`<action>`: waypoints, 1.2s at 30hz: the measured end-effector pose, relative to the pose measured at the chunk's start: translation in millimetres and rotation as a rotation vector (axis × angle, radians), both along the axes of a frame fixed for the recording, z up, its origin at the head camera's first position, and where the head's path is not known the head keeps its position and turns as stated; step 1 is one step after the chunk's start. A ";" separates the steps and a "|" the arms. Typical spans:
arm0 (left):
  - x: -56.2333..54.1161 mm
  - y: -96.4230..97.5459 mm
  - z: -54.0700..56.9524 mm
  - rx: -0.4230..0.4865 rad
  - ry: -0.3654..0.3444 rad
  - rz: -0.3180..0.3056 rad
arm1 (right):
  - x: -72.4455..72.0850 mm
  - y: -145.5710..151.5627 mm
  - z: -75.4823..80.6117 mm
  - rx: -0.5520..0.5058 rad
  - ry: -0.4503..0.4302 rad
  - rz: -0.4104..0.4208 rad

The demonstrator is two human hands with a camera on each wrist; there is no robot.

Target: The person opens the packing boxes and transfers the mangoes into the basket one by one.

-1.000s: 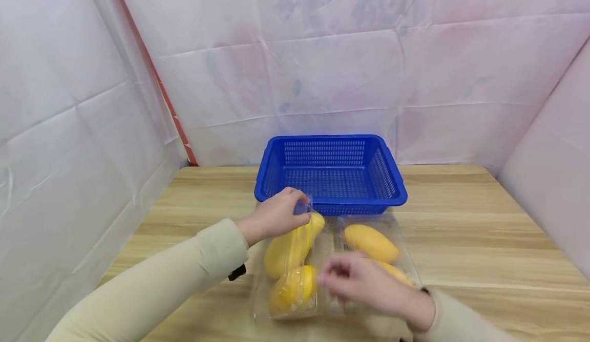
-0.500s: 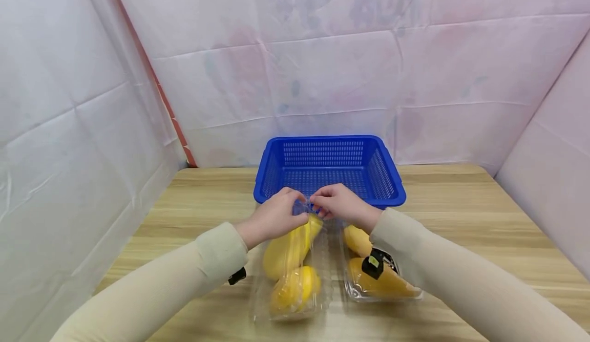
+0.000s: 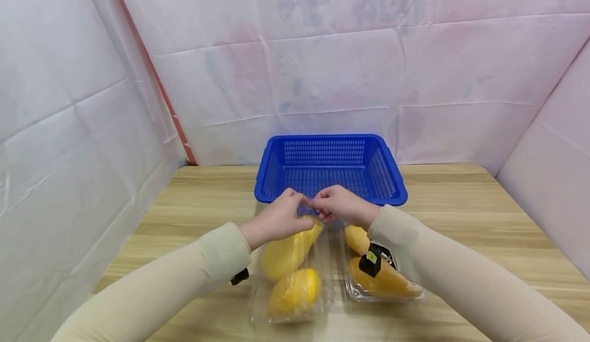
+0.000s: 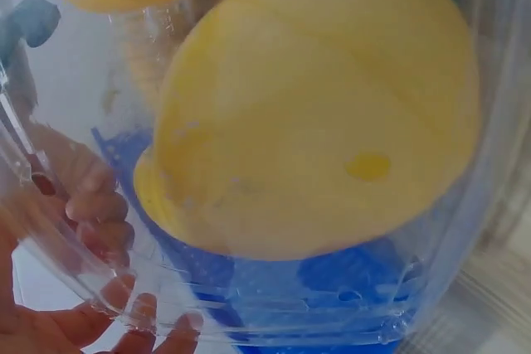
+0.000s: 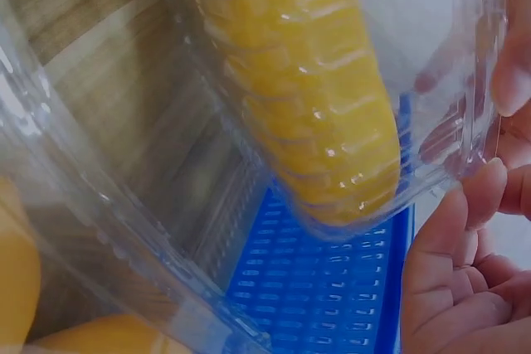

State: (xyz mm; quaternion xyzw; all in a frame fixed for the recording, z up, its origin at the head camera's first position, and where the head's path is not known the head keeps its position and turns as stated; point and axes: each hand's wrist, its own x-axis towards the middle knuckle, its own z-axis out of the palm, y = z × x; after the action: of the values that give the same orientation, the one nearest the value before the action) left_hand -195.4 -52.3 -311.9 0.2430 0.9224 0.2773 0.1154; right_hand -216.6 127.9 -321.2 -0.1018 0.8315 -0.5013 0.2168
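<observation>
On the wooden table (image 3: 484,219) I saw a blue basket (image 3: 329,178) w/ a clear box (image 3: 326,270) just on its near side (yellow fruit (image 3: 294,292) inside), far edge gripped by curled fingers of L hand (image 3: 279,218) & pinched by R hand (image 3: 343,206).

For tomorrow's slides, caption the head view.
Left grip and right grip hold the far edge of a box of fruit, a basket beyond.

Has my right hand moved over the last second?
Yes: in the head view, your right hand has moved forward, away from you, closer to the basket, which has stayed put.
</observation>
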 end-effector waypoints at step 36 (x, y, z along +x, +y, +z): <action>-1.5 -26.6 16.6 0.143 0.101 0.049 | 4.3 26.5 -12.7 0.082 0.039 0.120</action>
State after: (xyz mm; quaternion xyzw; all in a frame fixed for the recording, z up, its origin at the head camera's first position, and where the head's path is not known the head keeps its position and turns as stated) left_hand -196.9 -78.8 -295.3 0.2415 0.9105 0.3327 0.0439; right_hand -212.3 154.4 -333.9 -0.1522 0.8479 -0.4507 0.2340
